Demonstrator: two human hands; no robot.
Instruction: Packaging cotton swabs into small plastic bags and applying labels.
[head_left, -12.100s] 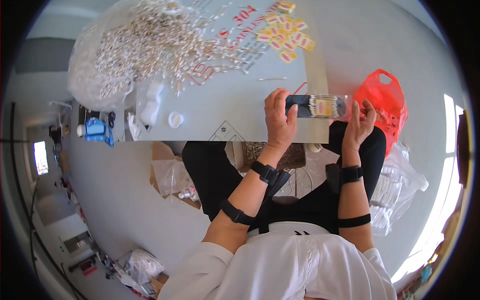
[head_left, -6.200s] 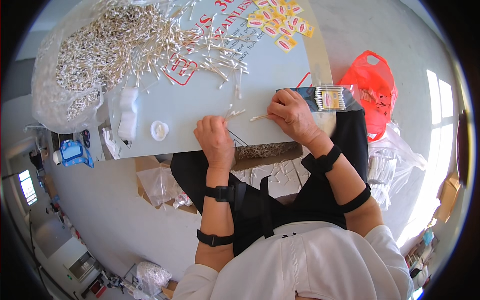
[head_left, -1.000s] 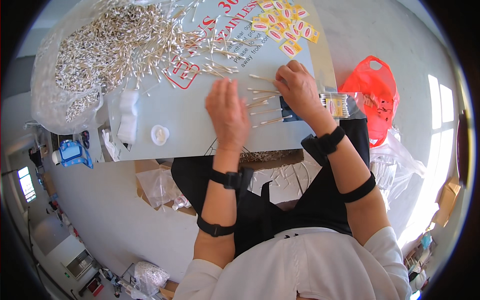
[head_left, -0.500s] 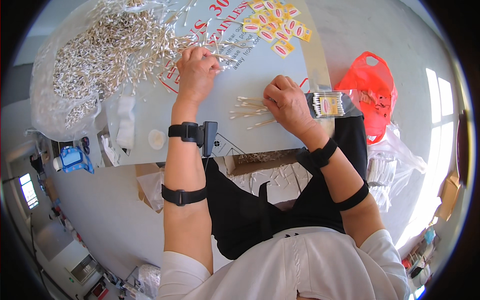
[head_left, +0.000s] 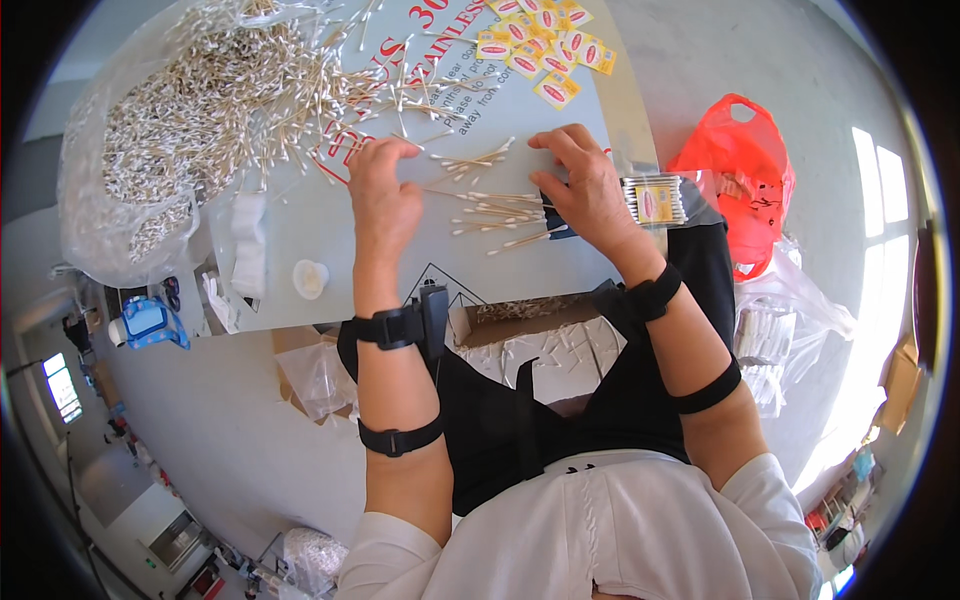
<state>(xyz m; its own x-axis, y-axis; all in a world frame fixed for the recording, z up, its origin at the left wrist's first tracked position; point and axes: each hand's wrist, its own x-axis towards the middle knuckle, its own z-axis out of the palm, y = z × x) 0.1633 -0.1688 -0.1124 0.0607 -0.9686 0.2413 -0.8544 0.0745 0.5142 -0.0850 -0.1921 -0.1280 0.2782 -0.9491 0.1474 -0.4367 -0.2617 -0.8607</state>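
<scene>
We are holding our left hand (head_left: pixel 388 205) and right hand (head_left: pixel 592 190) half open, apparently empty; cotton swabs (head_left: pixel 508 212) (loosely bunched) are pointing left-to-right between.

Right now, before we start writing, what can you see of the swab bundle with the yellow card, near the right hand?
The swab bundle lies at the table's right edge: pale sticks side by side, white tips at both ends, a yellow card with a reddish mark across the middle. Clear, plastic-looking film shows at its right. The right hand is just left; contact is unclear.
</scene>
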